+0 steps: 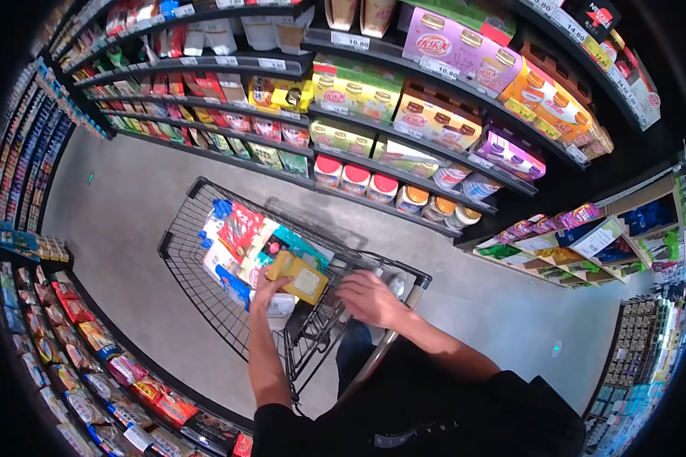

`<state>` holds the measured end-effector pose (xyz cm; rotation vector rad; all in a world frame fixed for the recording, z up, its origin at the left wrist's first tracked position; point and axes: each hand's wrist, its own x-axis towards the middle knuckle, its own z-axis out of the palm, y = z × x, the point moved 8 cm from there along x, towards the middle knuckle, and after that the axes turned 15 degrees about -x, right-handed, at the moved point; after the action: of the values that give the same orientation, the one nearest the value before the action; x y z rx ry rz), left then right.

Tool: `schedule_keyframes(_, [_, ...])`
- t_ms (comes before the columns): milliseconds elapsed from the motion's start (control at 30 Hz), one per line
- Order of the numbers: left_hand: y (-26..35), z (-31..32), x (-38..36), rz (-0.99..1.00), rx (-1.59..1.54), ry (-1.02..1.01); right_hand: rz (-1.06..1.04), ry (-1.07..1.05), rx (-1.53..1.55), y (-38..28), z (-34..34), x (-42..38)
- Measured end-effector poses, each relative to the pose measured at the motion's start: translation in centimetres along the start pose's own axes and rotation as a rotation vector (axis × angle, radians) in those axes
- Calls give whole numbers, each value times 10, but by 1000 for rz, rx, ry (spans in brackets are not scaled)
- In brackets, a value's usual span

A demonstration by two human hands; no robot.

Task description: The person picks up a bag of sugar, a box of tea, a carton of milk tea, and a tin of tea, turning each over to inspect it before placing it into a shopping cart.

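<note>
A black wire shopping cart stands in front of me, holding several packages, among them a red bag and a white and blue pack. Over these goods, my left hand is closed round the left end of a yellow box with a pale label. My right hand is just right of the box, above the handle end of the cart, with its fingers bent and spread. Nothing shows in its grip. It does not touch the box.
Shelves of boxes and jars run along the far side of the aisle. Packed snack shelves curve round the left. A slanted display rack stands at the right. Grey floor shows around the cart.
</note>
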<state>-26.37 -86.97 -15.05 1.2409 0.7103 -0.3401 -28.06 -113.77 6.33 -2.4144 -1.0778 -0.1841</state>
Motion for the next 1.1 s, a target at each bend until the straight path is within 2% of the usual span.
schedule_keyframes(67, [-37,-21,28,245,-129,57,206,88,-332,12,-51,-14])
schedule_keyframes(133, [-41,-17,22,247,-251,33,493,195,-513,44,-73,-57])
schedule_keyframes(167, [-45,-13,19,236,-374,13,498,194,-520,49,-63,-60])
schedule_keyframes(233, [-47,-12,14,211,-459,78,899,509,-220,81,-59,-96])
schedule_keyframes(267, [-50,-17,8,190,-541,162,897,492,-218,83,-59,-96])
schedule_keyframes(333, [-36,-20,4,248,-584,120,1030,105,205,105,-22,-91])
schedule_keyframes(400, [-14,-27,-15,254,-542,185,899,206,261,110,-14,-82])
schedule_keyframes(467, [3,-48,-15,255,-563,235,932,101,247,116,-7,-72])
schedule_keyframes(600, [69,-58,-52,362,-710,176,891,33,237,110,-7,-33])
schedule_keyframes(667, [94,-61,-59,426,-796,37,841,95,201,112,-3,-22])
schedule_keyframes(733, [107,-62,-72,379,-897,51,814,96,226,110,3,-8])
schedule_keyframes(833, [138,-59,-104,421,-899,41,784,85,278,105,11,14])
schedule_keyframes(867, [146,-56,-114,416,-929,25,779,38,238,111,18,19])
schedule_keyframes(933, [156,-53,-133,409,-971,26,682,93,251,121,30,33])
schedule_keyframes(1000, [168,-49,-146,388,-954,-9,748,38,348,130,42,48])
schedule_keyframes(1033, [172,-50,-150,398,-965,4,672,79,366,140,51,56])
schedule_keyframes(1100, [180,-55,-153,408,-955,33,664,43,387,141,56,76])
